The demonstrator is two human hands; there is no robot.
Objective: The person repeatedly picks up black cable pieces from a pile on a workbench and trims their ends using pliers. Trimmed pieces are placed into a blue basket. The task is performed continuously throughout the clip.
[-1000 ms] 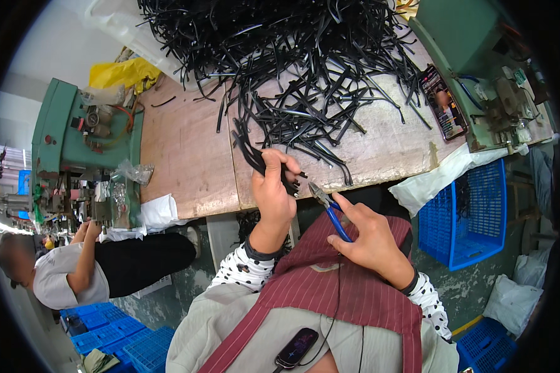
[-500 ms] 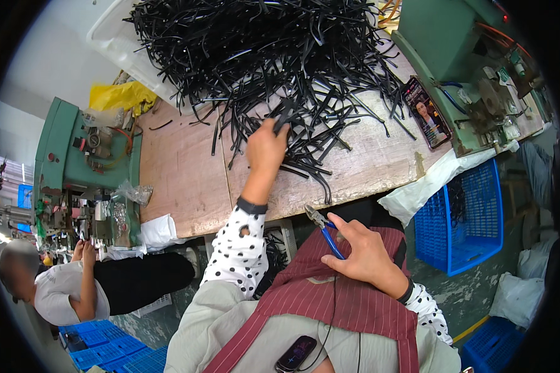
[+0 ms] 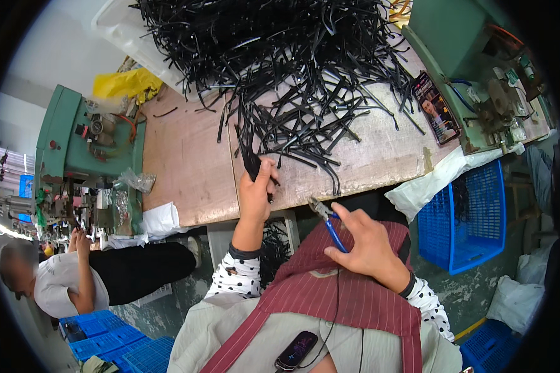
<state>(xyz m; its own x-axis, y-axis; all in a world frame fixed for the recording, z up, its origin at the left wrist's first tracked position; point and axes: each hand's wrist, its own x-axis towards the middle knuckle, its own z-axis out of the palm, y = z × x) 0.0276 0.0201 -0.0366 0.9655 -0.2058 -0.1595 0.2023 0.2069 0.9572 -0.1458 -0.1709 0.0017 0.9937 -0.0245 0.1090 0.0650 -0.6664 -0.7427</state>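
Note:
My left hand (image 3: 255, 188) is closed round a bunch of slim black strips (image 3: 249, 152) with curved ends, which look like glasses temples. It is above the table's front edge, and the strips point away toward the loose ones. Cutting pliers (image 3: 333, 230) with blue handles rest in my right hand (image 3: 370, 244), over my lap, their metal jaws pointing at the table edge. Beyond my hands a large heap of the same black strips (image 3: 274, 50) spills out of a white bin (image 3: 115, 28) onto the wooden table (image 3: 186, 168).
Green machines (image 3: 74, 140) flank the table on both sides. A phone (image 3: 437, 110) leans near the right one. Blue crates (image 3: 463, 245) sit at right, and a grey container (image 3: 221, 239) of black strips is below the table edge. At left stands another person (image 3: 74, 273).
My left hand has pulled back from the pile toward the table's front edge, bringing a bunch of black strips with it. The right hand keeps the pliers in nearly the same place.

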